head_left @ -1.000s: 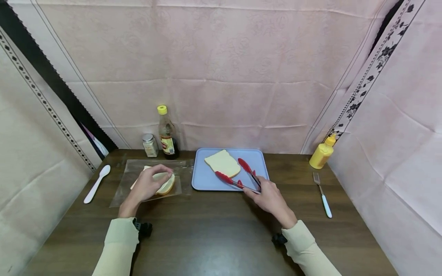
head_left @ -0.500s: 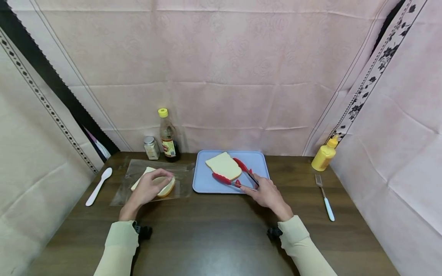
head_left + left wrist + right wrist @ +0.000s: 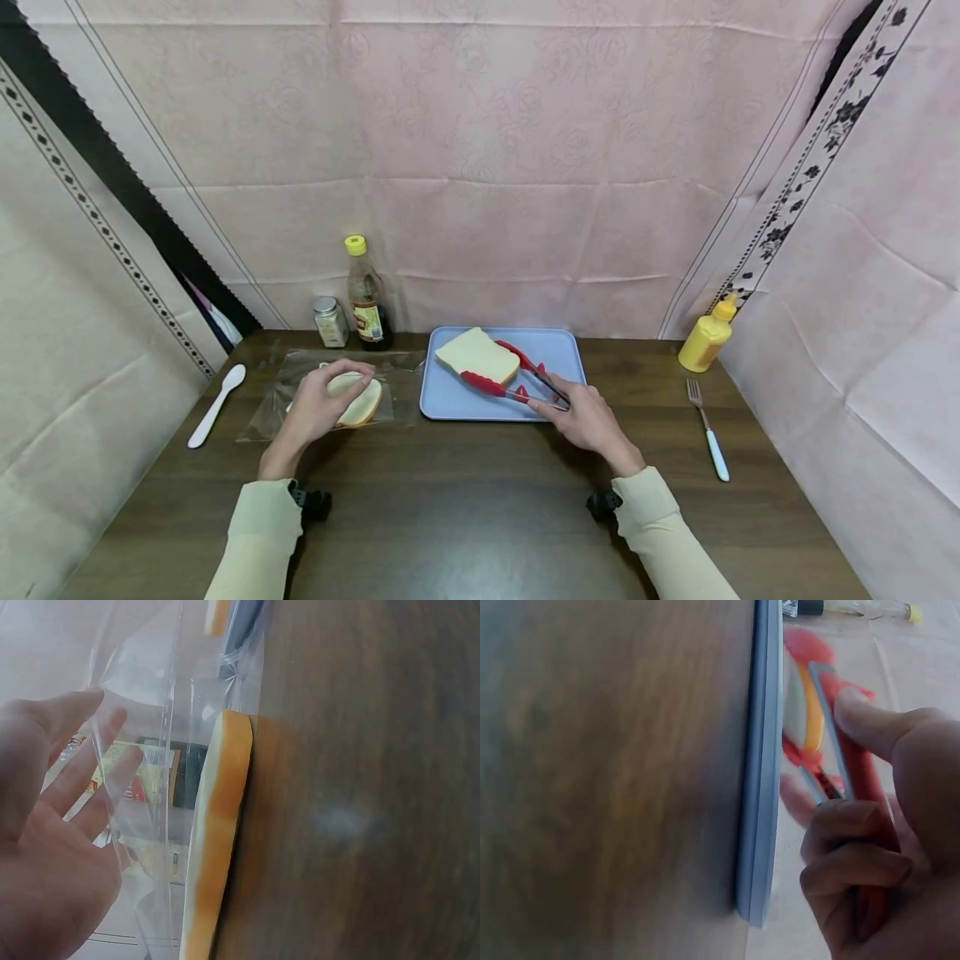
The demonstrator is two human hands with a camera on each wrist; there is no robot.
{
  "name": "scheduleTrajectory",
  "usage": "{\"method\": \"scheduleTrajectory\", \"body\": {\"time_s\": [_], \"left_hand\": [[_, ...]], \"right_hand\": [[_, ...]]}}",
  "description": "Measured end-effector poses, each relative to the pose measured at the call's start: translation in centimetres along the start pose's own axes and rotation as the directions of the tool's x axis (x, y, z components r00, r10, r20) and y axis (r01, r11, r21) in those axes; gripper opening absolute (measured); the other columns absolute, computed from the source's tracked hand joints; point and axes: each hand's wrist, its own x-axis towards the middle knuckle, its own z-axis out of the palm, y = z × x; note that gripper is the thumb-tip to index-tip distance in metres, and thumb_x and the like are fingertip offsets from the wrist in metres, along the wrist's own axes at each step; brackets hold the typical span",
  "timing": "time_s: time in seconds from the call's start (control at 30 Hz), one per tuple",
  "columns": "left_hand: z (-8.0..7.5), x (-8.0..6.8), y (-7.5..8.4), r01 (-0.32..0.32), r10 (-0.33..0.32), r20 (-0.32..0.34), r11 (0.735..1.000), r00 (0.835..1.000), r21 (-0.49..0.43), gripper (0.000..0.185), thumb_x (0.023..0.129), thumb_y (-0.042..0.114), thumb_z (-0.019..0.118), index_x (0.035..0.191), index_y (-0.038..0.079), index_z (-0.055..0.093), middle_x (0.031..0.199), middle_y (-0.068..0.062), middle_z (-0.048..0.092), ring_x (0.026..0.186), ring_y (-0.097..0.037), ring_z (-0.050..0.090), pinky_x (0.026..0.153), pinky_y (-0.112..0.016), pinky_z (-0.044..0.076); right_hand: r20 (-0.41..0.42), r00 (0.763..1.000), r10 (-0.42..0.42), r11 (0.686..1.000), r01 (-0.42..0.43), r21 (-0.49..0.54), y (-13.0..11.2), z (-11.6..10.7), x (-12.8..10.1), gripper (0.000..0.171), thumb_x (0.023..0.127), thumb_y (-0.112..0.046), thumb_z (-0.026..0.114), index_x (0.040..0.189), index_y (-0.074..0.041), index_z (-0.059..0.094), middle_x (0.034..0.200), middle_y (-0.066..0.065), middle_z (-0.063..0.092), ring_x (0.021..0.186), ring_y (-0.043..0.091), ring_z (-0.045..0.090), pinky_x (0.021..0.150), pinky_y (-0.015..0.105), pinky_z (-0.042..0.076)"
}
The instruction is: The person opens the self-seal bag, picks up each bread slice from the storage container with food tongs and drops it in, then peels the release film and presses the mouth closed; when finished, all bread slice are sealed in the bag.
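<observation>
My right hand (image 3: 588, 421) grips a pair of red-tipped tongs (image 3: 487, 383). Their two red ends lie at the near and right edges of a bread slice (image 3: 472, 354), over the left part of a blue tray (image 3: 555, 354). In the right wrist view the tongs' red handle (image 3: 859, 769) runs under my thumb and curled fingers. My left hand (image 3: 318, 404) pinches the film of a clear plastic bag (image 3: 262, 417) between thumb and fingertips. Inside or under that film is another bread slice (image 3: 362, 406), its brown crust toward me; the hand partly covers it.
Behind the bag stand a dark sauce bottle (image 3: 367, 312) with a yellow cap and a small shaker jar (image 3: 331, 323). A white spoon (image 3: 217, 406) lies far left. To the right are a fork (image 3: 708, 433) and a yellow squeeze bottle (image 3: 707, 337). Cloth curtains surround the table.
The tongs have drawn in around the bread slice on the tray, and that slice has shifted a little left. My left hand stays at the bag with only slight movement.
</observation>
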Motion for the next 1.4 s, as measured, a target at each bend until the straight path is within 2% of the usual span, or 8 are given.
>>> {"method": "scheduleTrajectory", "body": {"time_s": [0.13, 0.2, 0.37, 0.57, 0.67, 0.8, 1.13, 1.4], "left_hand": [[0.0, 0.1, 0.1, -0.025, 0.025, -0.03, 1.0, 0.999, -0.01, 0.02, 0.105, 0.028, 0.075, 0.119, 0.015, 0.08, 0.128, -0.004, 0.08, 0.133, -0.035, 0.065, 0.118, -0.066, 0.041], [0.0, 0.1, 0.1, -0.032, 0.031, -0.038, 0.999, 0.999, -0.013, 0.019, 0.105, 0.027, 0.075, 0.118, 0.015, 0.081, 0.128, -0.004, 0.08, 0.133, -0.035, 0.066, 0.118, -0.066, 0.042], [0.0, 0.1, 0.3, -0.023, 0.023, -0.036, 1.0, 0.999, -0.011, 0.021, 0.105, 0.031, 0.075, 0.119, 0.016, 0.081, 0.128, -0.004, 0.08, 0.134, -0.036, 0.065, 0.117, -0.068, 0.041], [0.1, 0.0, 0.4, -0.021, 0.02, -0.037, 1.0, 0.999, -0.007, 0.024, 0.105, 0.031, 0.075, 0.12, 0.014, 0.081, 0.127, -0.004, 0.08, 0.134, -0.035, 0.066, 0.119, -0.066, 0.04], [0.1, 0.0, 0.3, -0.025, 0.025, -0.04, 1.0, 0.999, -0.009, 0.025, 0.105, 0.031, 0.075, 0.121, 0.013, 0.081, 0.127, -0.005, 0.08, 0.134, -0.035, 0.066, 0.119, -0.066, 0.041], [0.2, 0.0, 0.4, -0.029, 0.029, -0.044, 0.999, 0.999, -0.013, 0.023, 0.105, 0.032, 0.074, 0.119, 0.015, 0.081, 0.127, -0.006, 0.08, 0.133, -0.036, 0.066, 0.117, -0.067, 0.042], [0.2, 0.0, 0.7, 0.006, -0.006, -0.033, 1.0, 0.999, -0.004, 0.021, 0.105, 0.034, 0.075, 0.118, 0.018, 0.081, 0.126, -0.005, 0.081, 0.134, -0.035, 0.065, 0.119, -0.067, 0.04], [0.0, 0.0, 0.5, 0.015, -0.015, -0.034, 1.0, 0.999, -0.007, 0.022, 0.105, 0.032, 0.075, 0.119, 0.017, 0.081, 0.125, -0.005, 0.081, 0.134, -0.036, 0.064, 0.119, -0.067, 0.04]], "right_hand": [[0.019, 0.996, -0.083, 0.996, 0.082, 0.016, -0.1, -0.1, -0.1, 0.076, 0.099, -0.054, 0.076, 0.161, -0.018, 0.053, 0.094, -0.004, 0.069, 0.068, 0.017, 0.053, 0.055, 0.027, 0.043], [0.029, 0.99, -0.136, 0.991, 0.136, 0.013, -0.3, -0.1, -0.1, 0.074, 0.099, -0.053, 0.076, 0.161, -0.018, 0.054, 0.103, -0.008, 0.071, 0.072, 0.014, 0.053, 0.056, 0.026, 0.042], [0.053, 0.975, -0.217, 0.976, 0.216, 0.023, -1.0, -0.1, -0.3, 0.071, 0.099, -0.052, 0.077, 0.16, -0.021, 0.056, 0.121, -0.001, 0.078, 0.083, 0.017, 0.059, 0.062, 0.027, 0.046], [0.088, 0.964, -0.25, 0.968, 0.252, -0.007, -1.8, -0.1, -0.5, 0.069, 0.099, -0.052, 0.077, 0.159, -0.026, 0.056, 0.139, 0.006, 0.074, 0.094, 0.019, 0.063, 0.07, 0.027, 0.051], [0.099, 0.959, -0.265, 0.962, 0.27, -0.041, -2.2, 0.0, -0.7, 0.068, 0.1, -0.053, 0.076, 0.159, -0.028, 0.055, 0.136, 0.005, 0.075, 0.092, 0.018, 0.064, 0.072, 0.028, 0.052], [0.104, 0.955, -0.277, 0.955, 0.285, -0.078, -2.9, 0.2, -0.8, 0.071, 0.099, -0.056, 0.075, 0.161, -0.029, 0.054, 0.14, 0.003, 0.073, 0.097, 0.018, 0.065, 0.077, 0.03, 0.052], [0.105, 0.957, -0.271, 0.948, 0.284, -0.143, -4.8, 1.2, -0.8, 0.07, 0.099, -0.053, 0.077, 0.161, -0.03, 0.054, 0.149, 0.002, 0.069, 0.125, 0.02, 0.07, 0.1, 0.045, 0.061], [0.094, 0.953, -0.288, 0.945, 0.299, -0.134, -5.2, 1.1, -0.6, 0.063, 0.1, -0.046, 0.077, 0.157, -0.026, 0.059, 0.143, 0.003, 0.073, 0.115, 0.023, 0.073, 0.092, 0.045, 0.062]]}}
